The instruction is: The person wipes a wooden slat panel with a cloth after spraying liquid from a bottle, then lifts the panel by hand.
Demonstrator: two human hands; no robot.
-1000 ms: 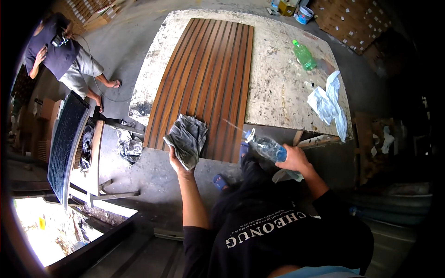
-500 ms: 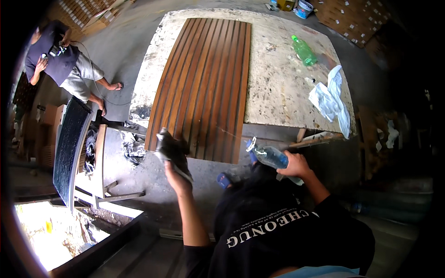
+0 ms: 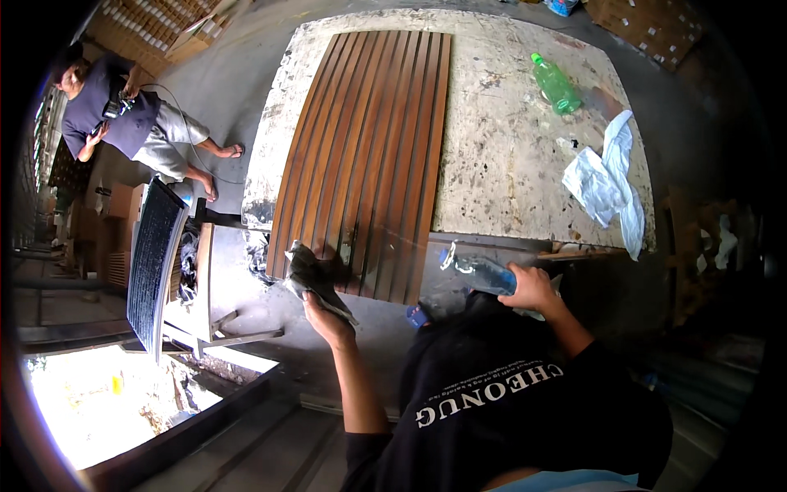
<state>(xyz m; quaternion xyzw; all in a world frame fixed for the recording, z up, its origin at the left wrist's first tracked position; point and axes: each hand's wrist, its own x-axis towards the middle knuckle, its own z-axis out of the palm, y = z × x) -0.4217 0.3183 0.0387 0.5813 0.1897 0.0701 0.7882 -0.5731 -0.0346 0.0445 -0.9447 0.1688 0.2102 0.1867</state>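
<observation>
A long brown wooden panel (image 3: 369,148) with dark grooves lies lengthwise on a paint-stained table, its near end jutting past the edge. My left hand (image 3: 328,321) is closed around a crumpled dark grey rag (image 3: 315,280) at the panel's near left corner. To the right of the panel's near end, my right hand (image 3: 531,290) grips a clear plastic bottle (image 3: 485,274). The bottle is tipped nearly level, its blue-ringed mouth toward the panel. A faint thin streak shows over the panel near that mouth; I cannot tell whether it is liquid.
The table (image 3: 484,189) also bears a green plastic bottle (image 3: 557,85) lying down and a pale blue-white cloth (image 3: 602,184). At left, a person (image 3: 135,123) stands holding a tool with a cord. A dark panel (image 3: 154,258) leans on a stand nearby.
The whole view has shifted, so the table and panels sit farther right. Both hands keep their hold on the rag and bottle, staying close to the panel's near end.
</observation>
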